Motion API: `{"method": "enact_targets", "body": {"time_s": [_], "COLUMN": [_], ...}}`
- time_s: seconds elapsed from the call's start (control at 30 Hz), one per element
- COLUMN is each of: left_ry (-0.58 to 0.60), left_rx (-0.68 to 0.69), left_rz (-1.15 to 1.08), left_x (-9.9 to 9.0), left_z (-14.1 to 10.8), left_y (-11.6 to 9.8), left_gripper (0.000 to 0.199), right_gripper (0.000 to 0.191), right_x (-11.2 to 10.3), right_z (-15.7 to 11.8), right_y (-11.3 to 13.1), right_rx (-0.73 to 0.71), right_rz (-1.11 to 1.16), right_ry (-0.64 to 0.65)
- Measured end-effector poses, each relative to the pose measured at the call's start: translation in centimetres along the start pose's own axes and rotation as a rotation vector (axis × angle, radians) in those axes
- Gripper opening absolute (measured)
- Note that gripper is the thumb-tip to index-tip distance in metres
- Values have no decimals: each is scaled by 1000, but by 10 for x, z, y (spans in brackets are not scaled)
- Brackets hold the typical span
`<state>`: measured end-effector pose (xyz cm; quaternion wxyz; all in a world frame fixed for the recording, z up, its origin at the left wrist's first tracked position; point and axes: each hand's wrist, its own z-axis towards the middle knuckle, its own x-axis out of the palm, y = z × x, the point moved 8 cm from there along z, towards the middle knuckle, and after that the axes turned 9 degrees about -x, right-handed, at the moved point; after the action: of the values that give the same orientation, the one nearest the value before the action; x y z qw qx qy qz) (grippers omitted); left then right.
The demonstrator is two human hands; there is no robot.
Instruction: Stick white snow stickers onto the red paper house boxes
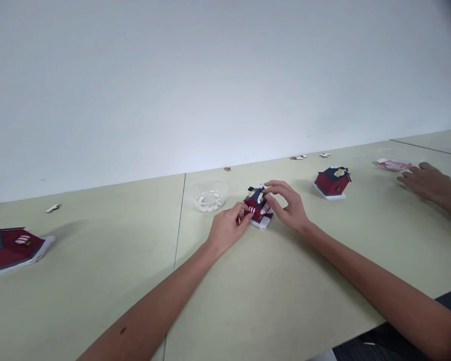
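A small model house (252, 202) with dark red walls, a dark roof and a white base stands on the table in front of me. Striped red-and-white awnings and white pieces show on it. At its left side, my left hand (229, 228) is closed, thumb and forefinger gripping the wall by one awning. My right hand (287, 205) curls around the roof's right side, forefinger at the top and thumb lower down. Whether a small piece sits between those right fingertips, I cannot make out. Just left of the house is a clear round dish (206, 193) holding several small white pieces.
Similar red houses stand at the right (331, 181) and far left (13, 248). A co-worker's hand (430, 181) reaches by a clear dish with pink-and-white pieces (394, 164). Small loose pieces (298, 157) lie along the wall (210, 90). A seam (180, 220) crosses the table.
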<state>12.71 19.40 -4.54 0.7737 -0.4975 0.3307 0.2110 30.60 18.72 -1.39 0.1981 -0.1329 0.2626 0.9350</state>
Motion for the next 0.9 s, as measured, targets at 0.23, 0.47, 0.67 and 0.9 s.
{"method": "enact_targets", "body": {"time_s": [0.23, 0.47, 0.67, 0.9], "left_ry": [-13, -162, -11, 124], "left_rx": [15, 29, 352, 293], "left_rz": [23, 43, -39, -90], "left_x": [-1, -17, -19, -30], "left_z": [-1, -4, -15, -17], "left_y": [0, -3, -36, -49], "left_gripper": [30, 52, 79, 69], "right_gripper": [33, 37, 35, 35], "right_x": [17, 21, 42, 46], "right_z": [-6, -8, -9, -6], "right_y": [-23, -18, 4, 27], "right_rx": [317, 450, 453, 397], "right_rz": [382, 537, 717, 683], "right_ry": [-5, 22, 149, 209]}}
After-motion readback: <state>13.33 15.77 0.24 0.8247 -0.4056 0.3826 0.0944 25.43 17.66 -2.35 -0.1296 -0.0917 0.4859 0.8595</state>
